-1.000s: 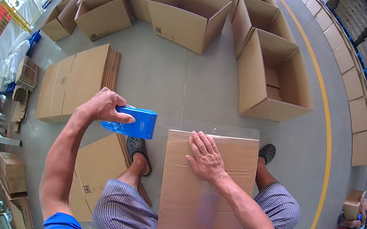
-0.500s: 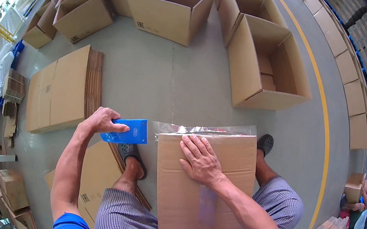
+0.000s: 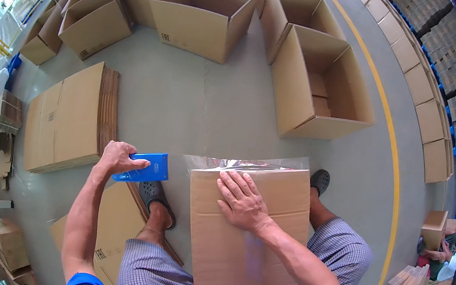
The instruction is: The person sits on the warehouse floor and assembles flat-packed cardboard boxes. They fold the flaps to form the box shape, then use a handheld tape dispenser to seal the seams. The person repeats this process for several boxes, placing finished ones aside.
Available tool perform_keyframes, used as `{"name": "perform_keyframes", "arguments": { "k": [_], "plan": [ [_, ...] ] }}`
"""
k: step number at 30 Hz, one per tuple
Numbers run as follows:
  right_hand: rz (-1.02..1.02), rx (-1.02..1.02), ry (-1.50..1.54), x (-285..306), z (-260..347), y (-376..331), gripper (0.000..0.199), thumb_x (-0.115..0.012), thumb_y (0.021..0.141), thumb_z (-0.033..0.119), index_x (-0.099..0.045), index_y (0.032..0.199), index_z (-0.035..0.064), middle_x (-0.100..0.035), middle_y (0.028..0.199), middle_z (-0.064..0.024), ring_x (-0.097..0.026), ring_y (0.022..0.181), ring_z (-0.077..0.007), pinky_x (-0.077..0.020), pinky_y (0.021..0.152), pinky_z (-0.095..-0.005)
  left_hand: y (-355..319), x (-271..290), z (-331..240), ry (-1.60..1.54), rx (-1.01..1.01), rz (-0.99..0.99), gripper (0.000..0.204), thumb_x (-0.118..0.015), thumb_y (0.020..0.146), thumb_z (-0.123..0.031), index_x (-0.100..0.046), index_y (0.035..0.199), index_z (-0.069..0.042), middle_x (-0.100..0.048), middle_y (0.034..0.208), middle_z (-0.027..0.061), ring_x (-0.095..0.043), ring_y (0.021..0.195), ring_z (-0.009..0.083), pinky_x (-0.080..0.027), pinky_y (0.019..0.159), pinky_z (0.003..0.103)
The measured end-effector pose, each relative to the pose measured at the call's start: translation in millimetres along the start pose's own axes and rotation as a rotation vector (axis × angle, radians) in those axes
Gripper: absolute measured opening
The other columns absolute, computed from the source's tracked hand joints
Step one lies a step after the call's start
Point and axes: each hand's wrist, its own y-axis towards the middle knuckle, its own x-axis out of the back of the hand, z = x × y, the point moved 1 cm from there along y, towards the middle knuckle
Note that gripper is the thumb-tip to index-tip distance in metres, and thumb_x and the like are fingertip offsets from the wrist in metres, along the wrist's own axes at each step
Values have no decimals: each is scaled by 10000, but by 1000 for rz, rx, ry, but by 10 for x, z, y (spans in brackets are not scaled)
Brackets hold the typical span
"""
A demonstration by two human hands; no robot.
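Note:
A cardboard box (image 3: 216, 228) rests on my lap, one broad face up, with a strip of clear tape (image 3: 254, 165) along its far edge. The tape's left end sticks out past the corner, and part of the strip stands off beyond the edge. My right hand (image 3: 244, 201) lies flat on the box face near that edge, fingers stretched out. To the left of the box, my left hand (image 3: 120, 159) grips a blue tape dispenser (image 3: 150, 167). A small gap separates the dispenser from the tape's loose end.
Open cardboard boxes (image 3: 192, 24) stand in rows ahead, one (image 3: 327, 98) at the right. A bundled stack of flat cartons (image 3: 69, 114) is left; more flat cardboard (image 3: 118, 220) lies by my left foot. A yellow floor line (image 3: 396, 166) runs along the right, where another person's arm (image 3: 441, 254) shows.
My left hand has drawn the tape dispenser slightly left, away from the box. The gap between dispenser and tape end has opened. My right hand stays on the box; the view has shifted a little.

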Motion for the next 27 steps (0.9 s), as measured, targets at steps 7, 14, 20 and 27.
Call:
{"name": "perform_keyframes", "arguments": {
  "k": [7, 14, 20, 27],
  "plan": [
    [-39, 4, 15, 27, -42, -40, 478, -591, 899, 294, -552, 1309, 50, -467, 1443, -105, -393, 1371, -252, -261, 1160, -461, 189, -560, -817, 298, -114, -72, 549, -682, 706, -644, -729, 733, -97, -700, 708, 98, -684, 727, 266, -444, 914, 444],
    [-191, -15, 86, -110, -68, -115, 417, -607, 890, 262, -585, 1233, 25, -548, 1347, -118, -465, 1309, -269, -304, 1133, -456, -359, -1087, -722, 317, 32, -179, 494, -663, 811, -561, -696, 849, -69, -690, 727, 145, -670, 708, 300, -388, 849, 454],
    [-563, -262, 101, -110, -168, -111, 194, -617, 881, 148, -642, 1049, 55, -657, 1078, -94, -585, 1083, -285, -403, 1014, -453, -1566, -282, -780, -23, -58, -350, 288, -710, 806, -342, -648, 840, -62, -652, 720, 171, -645, 642, 332, -475, 590, 442],
    [-789, -447, 476, -98, -332, -349, 144, -623, 892, 67, -671, 1026, 42, -679, 1075, -130, -615, 1073, -293, -462, 967, -395, -2485, -1132, -2245, -193, -445, -227, 196, -715, 814, -208, -597, 861, -59, -620, 768, 154, -613, 698, 338, -488, 625, 445]
  ]
}}
